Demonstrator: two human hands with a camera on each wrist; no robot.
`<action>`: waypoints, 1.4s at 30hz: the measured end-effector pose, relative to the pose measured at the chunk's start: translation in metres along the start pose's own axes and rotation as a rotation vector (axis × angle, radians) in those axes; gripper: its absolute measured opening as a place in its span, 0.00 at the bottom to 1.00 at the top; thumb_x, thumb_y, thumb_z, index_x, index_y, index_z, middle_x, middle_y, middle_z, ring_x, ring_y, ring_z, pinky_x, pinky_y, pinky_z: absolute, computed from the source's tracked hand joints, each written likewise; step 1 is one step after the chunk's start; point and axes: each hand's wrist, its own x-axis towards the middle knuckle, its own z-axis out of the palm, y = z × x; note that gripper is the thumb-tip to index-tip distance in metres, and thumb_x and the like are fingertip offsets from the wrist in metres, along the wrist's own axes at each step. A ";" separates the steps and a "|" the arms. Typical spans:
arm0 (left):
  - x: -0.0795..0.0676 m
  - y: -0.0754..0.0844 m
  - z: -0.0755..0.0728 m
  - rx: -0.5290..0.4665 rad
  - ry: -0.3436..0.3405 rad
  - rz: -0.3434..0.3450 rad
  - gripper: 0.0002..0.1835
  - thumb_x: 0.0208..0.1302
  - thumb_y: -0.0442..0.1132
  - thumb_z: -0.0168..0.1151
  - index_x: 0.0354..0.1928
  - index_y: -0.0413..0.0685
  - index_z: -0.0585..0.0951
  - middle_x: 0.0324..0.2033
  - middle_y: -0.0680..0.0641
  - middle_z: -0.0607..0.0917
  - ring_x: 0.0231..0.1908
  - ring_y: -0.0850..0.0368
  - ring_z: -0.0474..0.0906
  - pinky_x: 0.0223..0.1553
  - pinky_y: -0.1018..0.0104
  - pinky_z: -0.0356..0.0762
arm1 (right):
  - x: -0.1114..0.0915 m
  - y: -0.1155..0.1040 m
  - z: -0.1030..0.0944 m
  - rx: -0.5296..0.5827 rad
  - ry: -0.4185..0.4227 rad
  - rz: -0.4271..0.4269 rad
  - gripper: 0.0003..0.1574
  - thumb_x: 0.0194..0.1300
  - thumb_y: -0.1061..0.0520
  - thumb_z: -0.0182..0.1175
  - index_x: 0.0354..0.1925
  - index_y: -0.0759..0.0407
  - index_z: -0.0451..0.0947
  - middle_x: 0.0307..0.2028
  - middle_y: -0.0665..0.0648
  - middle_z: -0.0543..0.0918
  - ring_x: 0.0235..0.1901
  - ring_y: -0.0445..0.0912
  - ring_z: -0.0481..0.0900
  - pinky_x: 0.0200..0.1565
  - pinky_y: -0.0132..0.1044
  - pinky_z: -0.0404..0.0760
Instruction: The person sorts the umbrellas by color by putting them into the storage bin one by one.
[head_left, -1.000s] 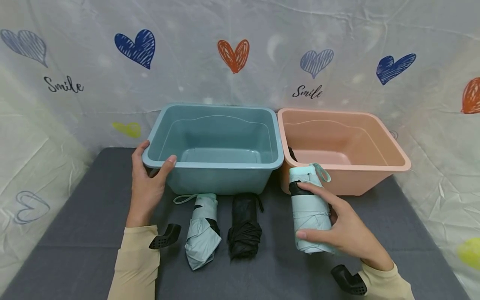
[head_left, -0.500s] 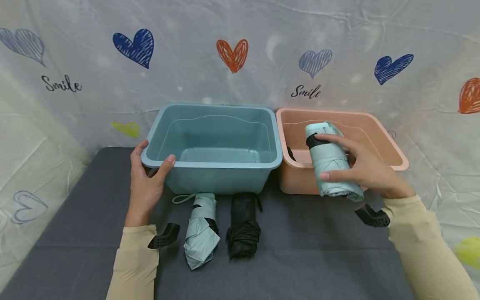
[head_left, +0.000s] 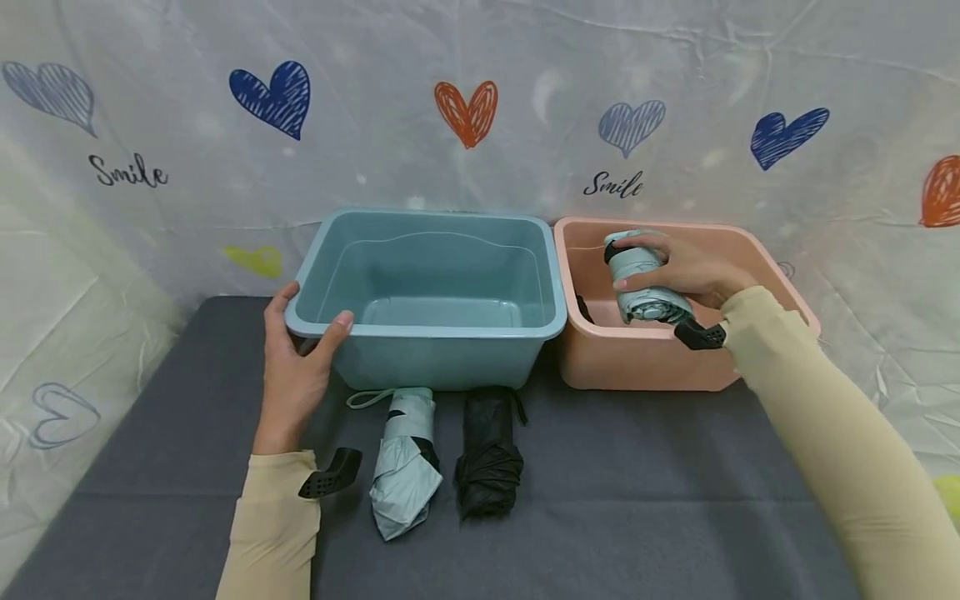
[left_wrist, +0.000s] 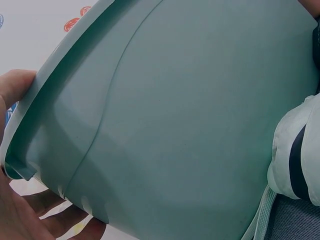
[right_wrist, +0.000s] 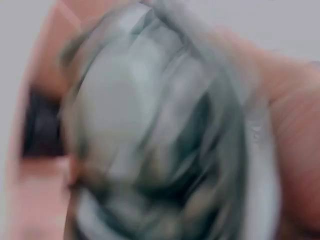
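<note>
My right hand (head_left: 684, 272), fingers curled round the rolled umbrella (head_left: 636, 264), has carried it past the near rim into the right-hand peach bin's mouth (head_left: 645, 362); placing seems well advanced. My left hand (head_left: 294, 379) grips the blue bin (head_left: 442, 362).

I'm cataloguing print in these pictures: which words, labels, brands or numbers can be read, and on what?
"Smile": on the left part of the patterned cloth.
"Smile": on the same cloth, beneath a pale blue heart, above the peach bin.
A small mark on the held umbrella, right wrist view: too blurred to read.
I make out no others.
</note>
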 end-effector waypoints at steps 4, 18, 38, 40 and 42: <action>0.000 0.000 0.001 -0.012 -0.006 0.008 0.45 0.70 0.48 0.65 0.80 0.65 0.49 0.75 0.46 0.57 0.71 0.46 0.60 0.67 0.46 0.61 | 0.014 0.001 0.001 -0.064 -0.012 0.044 0.55 0.61 0.45 0.75 0.78 0.40 0.57 0.65 0.66 0.63 0.48 0.58 0.77 0.43 0.47 0.83; 0.000 -0.001 0.000 -0.009 0.002 0.006 0.45 0.70 0.48 0.65 0.80 0.67 0.49 0.75 0.46 0.57 0.72 0.46 0.60 0.67 0.45 0.61 | 0.033 0.005 0.008 -0.225 -0.039 0.011 0.54 0.57 0.47 0.78 0.75 0.44 0.62 0.60 0.64 0.68 0.52 0.58 0.74 0.43 0.43 0.83; 0.000 -0.002 0.000 -0.012 -0.003 0.007 0.45 0.69 0.48 0.66 0.79 0.68 0.50 0.75 0.48 0.56 0.72 0.48 0.60 0.67 0.47 0.61 | 0.042 0.007 0.019 -0.195 -0.143 0.046 0.53 0.58 0.59 0.76 0.75 0.55 0.61 0.62 0.66 0.60 0.45 0.55 0.73 0.43 0.41 0.79; 0.000 -0.002 0.000 -0.012 -0.004 0.010 0.45 0.69 0.48 0.66 0.79 0.68 0.50 0.75 0.48 0.57 0.71 0.48 0.60 0.66 0.47 0.61 | 0.043 0.007 0.020 -0.209 -0.146 0.042 0.52 0.57 0.59 0.76 0.74 0.56 0.62 0.61 0.66 0.61 0.45 0.56 0.73 0.42 0.41 0.79; 0.000 -0.002 0.000 -0.008 -0.003 0.013 0.45 0.69 0.48 0.66 0.79 0.68 0.50 0.75 0.47 0.57 0.71 0.48 0.61 0.66 0.47 0.62 | 0.043 0.006 0.021 -0.237 -0.147 0.033 0.51 0.56 0.58 0.77 0.73 0.58 0.64 0.61 0.67 0.63 0.46 0.56 0.73 0.43 0.40 0.78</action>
